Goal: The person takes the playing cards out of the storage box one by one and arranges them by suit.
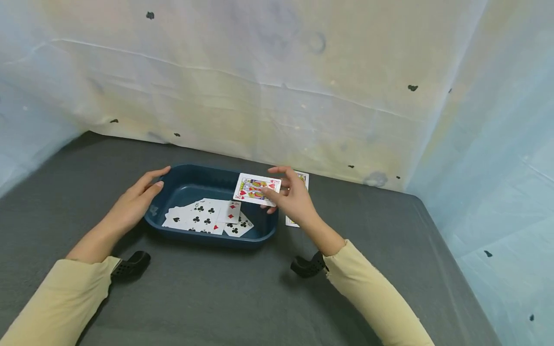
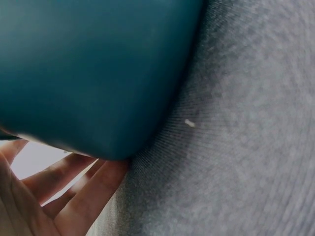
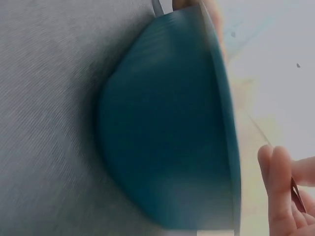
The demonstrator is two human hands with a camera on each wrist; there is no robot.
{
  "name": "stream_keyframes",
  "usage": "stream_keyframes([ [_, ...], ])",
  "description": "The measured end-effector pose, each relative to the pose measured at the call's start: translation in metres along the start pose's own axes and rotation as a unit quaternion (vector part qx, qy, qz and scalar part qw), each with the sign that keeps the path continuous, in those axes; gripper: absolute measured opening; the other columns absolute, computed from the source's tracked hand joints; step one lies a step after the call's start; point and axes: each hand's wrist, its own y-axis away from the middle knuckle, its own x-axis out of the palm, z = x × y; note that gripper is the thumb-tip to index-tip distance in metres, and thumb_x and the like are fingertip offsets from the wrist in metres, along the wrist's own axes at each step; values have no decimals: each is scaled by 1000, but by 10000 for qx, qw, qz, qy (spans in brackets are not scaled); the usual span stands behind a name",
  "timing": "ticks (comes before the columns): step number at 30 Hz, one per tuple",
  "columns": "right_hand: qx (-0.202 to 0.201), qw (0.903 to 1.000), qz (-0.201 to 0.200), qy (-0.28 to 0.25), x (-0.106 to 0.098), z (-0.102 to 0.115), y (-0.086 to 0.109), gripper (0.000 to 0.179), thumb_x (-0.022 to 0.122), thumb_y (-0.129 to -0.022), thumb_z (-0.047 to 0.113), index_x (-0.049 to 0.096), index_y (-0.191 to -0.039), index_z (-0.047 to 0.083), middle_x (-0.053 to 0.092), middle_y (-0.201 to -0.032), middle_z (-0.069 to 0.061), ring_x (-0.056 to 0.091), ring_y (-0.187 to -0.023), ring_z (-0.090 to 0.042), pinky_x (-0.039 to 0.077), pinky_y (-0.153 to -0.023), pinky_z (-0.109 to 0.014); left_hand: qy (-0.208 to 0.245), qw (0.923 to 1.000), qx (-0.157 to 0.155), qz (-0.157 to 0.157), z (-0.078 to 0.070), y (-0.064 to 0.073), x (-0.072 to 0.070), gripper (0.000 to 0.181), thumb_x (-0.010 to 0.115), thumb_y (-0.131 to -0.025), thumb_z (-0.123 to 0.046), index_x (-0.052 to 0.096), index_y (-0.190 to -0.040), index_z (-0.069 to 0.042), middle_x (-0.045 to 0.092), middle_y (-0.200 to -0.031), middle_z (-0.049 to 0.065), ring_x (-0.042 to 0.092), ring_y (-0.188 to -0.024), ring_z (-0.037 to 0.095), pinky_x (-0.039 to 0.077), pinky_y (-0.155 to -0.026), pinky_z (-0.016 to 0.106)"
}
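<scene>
My right hand pinches a king of hearts playing card, thumb on its face, above the right end of a dark blue plastic tray. In the right wrist view, the fingers of that hand are beside the tray's rim, with the card seen nearly edge-on. My left hand holds the tray's left end, thumb at the rim and the other fingers against the outer wall. Several face-up playing cards overlap inside the tray, with clubs, hearts and diamonds among them.
A playing card lies on the dark grey table right of the tray, partly hidden by my right hand. Pale cloth hangs along the table's back and sides. A black wrist device sits on each arm.
</scene>
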Motion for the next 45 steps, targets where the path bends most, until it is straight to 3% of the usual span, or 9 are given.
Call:
stream_keyframes([
  [3,-123,9997,-192,57,-11,-4,7,39,64,-90,4,51,-127,6,62,-101,-23,69,-73,-26,58,-66,-46,20,10000,37,4,1,1,-3,57,24,-104,-46,12,-155,-24,8,-158,25,16,-137,57,18,-98,76],
  [8,-292,9973,-668,81,-24,-14,20,22,64,-86,1,54,-106,2,61,-97,-16,62,-71,-11,51,-61,-24,15,10000,45,-38,4,1,-5,57,24,-104,-45,12,-155,-23,7,-158,26,15,-137,58,17,-98,77],
  [13,-344,9966,-747,0,-34,-22,34,12,60,-86,-2,53,-96,-4,55,-100,-13,59,-76,-12,48,-60,-23,33,10000,28,-78,5,4,-7,57,24,-104,-45,13,-155,-23,6,-158,26,14,-137,58,16,-97,78],
  [22,290,9979,-550,167,-49,-34,63,27,61,-89,0,62,-115,-1,56,-123,-17,64,-89,-10,54,-69,-23,34,9999,16,-134,5,6,-7,56,24,-105,-44,13,-155,-22,7,-158,26,14,-137,57,16,-98,77],
  [25,384,9969,-527,442,-53,-40,72,30,66,-87,2,64,-116,0,64,-112,-19,64,-82,-7,52,-67,-20,5,9999,-6,-148,5,7,-7,57,24,-104,-45,13,-155,-23,7,-158,26,15,-137,57,16,-98,77],
  [30,632,9937,-410,829,-56,-51,83,27,69,-85,6,67,-112,0,66,-85,-11,56,-67,-5,45,-59,-20,-18,9999,-1,-142,5,7,-7,57,24,-105,-44,13,-155,-22,8,-158,26,16,-137,57,16,-98,77],
  [39,574,9920,211,1108,-53,-63,99,28,70,-86,8,66,-111,-3,65,-85,-12,60,-65,-5,48,-57,-22,-14,9999,-2,-125,5,8,-6,56,24,-105,-44,13,-155,-22,8,-158,26,15,-137,56,16,-98,77],
  [45,309,9792,572,1920,-50,-65,98,29,72,-86,15,67,-112,2,61,-74,-3,53,-58,-3,43,-51,-20,-21,9999,-33,-93,4,8,-7,56,24,-105,-45,13,-155,-23,8,-158,26,17,-137,57,17,-97,78],
])
